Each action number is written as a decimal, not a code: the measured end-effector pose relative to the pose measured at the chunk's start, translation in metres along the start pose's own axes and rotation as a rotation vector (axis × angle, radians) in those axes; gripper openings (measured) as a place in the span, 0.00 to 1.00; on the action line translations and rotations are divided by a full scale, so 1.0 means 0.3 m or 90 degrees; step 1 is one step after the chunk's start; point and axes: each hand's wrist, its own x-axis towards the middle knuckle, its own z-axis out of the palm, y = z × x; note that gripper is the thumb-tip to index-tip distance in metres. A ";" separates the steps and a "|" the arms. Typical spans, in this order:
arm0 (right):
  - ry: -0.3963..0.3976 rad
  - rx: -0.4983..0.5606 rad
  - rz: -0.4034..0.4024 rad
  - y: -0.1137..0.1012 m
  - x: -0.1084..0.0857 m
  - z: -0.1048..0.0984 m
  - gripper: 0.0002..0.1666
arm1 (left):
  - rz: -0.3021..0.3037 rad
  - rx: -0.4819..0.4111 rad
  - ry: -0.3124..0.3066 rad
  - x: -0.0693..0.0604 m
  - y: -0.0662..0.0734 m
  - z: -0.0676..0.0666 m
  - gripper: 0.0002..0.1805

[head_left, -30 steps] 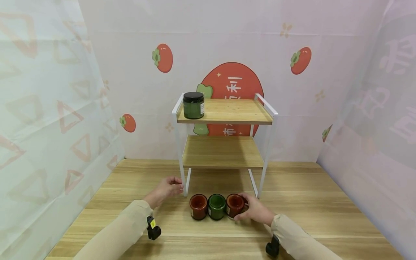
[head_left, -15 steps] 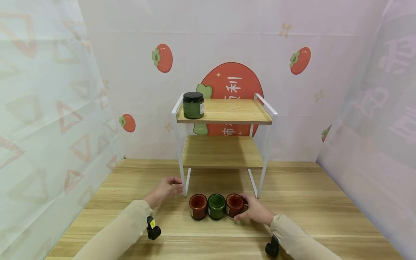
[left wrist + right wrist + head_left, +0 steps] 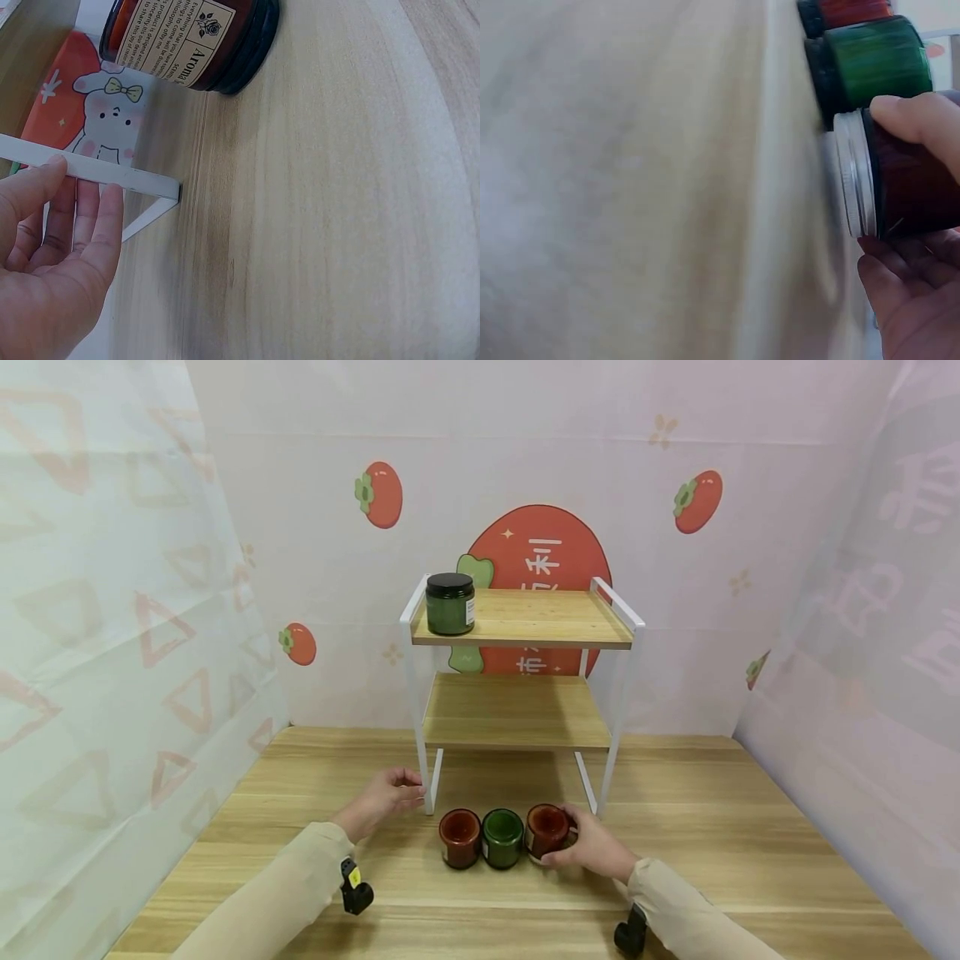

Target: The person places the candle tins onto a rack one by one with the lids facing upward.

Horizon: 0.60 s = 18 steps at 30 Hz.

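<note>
My right hand (image 3: pixel 596 843) grips an amber-red glass jar (image 3: pixel 915 180) turned lid-down, thumb on one side and fingers on the other. Its lid is silver. Left of it stand a green jar (image 3: pixel 502 839) and another red jar (image 3: pixel 460 839), both upside down on black lids. A narrow gap parts the held jar from the green one. My left hand (image 3: pixel 60 262) holds the white front leg (image 3: pixel 112 171) of a shelf rack, thumb over it, fingertips at its far edge. A green jar with a black lid (image 3: pixel 450 604) sits upright on the rack's top left.
The white-framed rack has a wooden top shelf (image 3: pixel 547 614) and a lower shelf (image 3: pixel 517 710). It stands on a wood-grain table (image 3: pixel 720 827) behind the row of jars. Printed cloth walls (image 3: pixel 315 527) enclose the table at the back and sides.
The right hand has raised the red jar slightly and moved it a little to the right, apart from the green jar. The left hand stays at the rack leg.
</note>
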 end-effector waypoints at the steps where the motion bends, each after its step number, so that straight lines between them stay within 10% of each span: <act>1: 0.009 0.015 0.007 -0.004 -0.001 -0.006 0.52 | -0.001 -0.001 0.001 0.001 0.000 0.000 0.08; 18: 0.075 0.138 -0.091 -0.197 0.003 -0.156 0.44 | 0.002 -0.002 -0.005 0.002 -0.002 -0.001 0.08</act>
